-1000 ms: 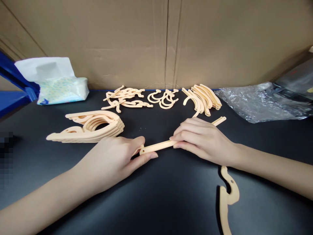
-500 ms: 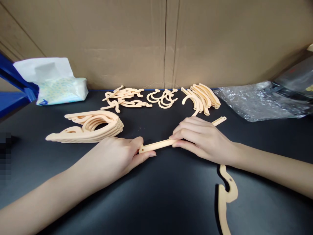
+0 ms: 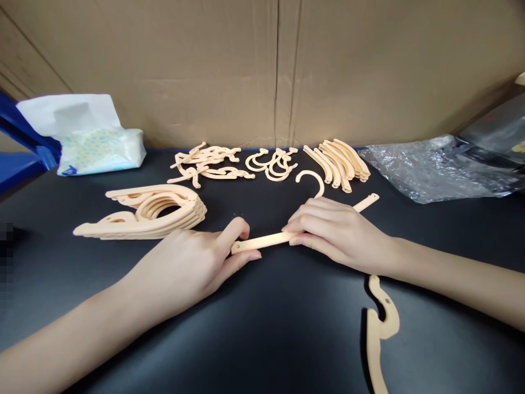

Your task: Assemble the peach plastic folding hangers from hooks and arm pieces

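Observation:
A long cream plastic bar (image 3: 266, 239) lies slanted across the middle of the black table (image 3: 262, 328). My left hand (image 3: 192, 268) pinches its near left end between thumb and forefinger. My right hand (image 3: 336, 230) is closed over the bar's middle, and the bar's far end (image 3: 366, 202) sticks out beyond the knuckles. A single cream hook (image 3: 311, 179) lies just behind my right hand. A flat curved cream piece (image 3: 379, 334) lies near my right forearm.
A stack of assembled cream hangers (image 3: 151, 216) sits at the left. Piles of small cream parts (image 3: 209, 164), hooks (image 3: 276, 163) and curved arms (image 3: 342, 161) line the back. A tissue pack (image 3: 90, 142) is far left, crinkled plastic (image 3: 426, 169) far right, a cardboard wall (image 3: 262, 65) behind.
My left forefinger has lifted onto the bar's end. One hook now lies apart from the pile of curved arms, behind my right hand. The bar has barely moved.

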Demonstrator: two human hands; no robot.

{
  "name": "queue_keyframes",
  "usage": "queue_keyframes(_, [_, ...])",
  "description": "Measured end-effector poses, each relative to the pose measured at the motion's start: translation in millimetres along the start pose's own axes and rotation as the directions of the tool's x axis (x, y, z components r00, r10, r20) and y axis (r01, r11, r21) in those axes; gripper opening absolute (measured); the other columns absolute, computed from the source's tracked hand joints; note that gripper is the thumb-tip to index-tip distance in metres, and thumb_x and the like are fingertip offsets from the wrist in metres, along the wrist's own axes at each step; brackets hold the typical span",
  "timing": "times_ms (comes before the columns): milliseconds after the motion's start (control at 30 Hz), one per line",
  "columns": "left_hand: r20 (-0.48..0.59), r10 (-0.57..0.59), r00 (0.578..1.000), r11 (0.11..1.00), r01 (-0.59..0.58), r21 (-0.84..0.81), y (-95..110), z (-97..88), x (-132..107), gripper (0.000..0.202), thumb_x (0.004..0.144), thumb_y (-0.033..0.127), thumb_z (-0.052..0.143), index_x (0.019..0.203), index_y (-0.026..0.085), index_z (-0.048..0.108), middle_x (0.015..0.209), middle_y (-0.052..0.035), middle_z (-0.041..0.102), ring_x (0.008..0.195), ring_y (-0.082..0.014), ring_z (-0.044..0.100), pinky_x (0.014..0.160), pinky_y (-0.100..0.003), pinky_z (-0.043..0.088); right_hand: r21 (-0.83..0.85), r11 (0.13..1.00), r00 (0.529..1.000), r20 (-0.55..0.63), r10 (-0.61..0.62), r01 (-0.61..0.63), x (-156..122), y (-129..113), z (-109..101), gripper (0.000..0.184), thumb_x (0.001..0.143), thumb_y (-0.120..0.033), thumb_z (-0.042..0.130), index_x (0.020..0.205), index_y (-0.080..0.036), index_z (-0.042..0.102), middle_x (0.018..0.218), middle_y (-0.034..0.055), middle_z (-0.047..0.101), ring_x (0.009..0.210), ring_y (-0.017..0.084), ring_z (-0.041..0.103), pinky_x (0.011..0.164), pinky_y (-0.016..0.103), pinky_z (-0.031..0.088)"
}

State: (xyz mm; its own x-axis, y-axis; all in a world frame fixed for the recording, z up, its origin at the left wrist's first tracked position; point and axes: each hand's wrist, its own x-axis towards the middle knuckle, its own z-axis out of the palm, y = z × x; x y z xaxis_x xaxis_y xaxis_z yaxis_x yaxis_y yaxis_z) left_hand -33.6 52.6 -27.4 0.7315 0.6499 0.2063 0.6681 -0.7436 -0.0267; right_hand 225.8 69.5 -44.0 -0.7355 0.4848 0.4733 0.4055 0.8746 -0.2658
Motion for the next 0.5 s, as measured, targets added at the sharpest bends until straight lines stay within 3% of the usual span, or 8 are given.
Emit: queue_keyframes(500, [-0.077, 0.116, 0.99, 0.981, -0.102, 0.164, 0.3, 1.5, -1.9, 0.037, 0.104, 0.04, 0.026, 0.096, 0.016, 0.052, 0.054, 0.003, 0.056, 0.039, -0.0175, 0.057, 0.037, -0.028, 0.029, 0.046, 0.998, 0.999, 0.03, 0.042, -0.044, 0.5, 1.1, -1.9, 0.014, 0.098, -0.022, 0.051, 0.094, -0.014, 0.062, 0.087, 0.0049, 0.066, 0.077, 0.017, 0.054, 0.073, 0.03, 0.043])
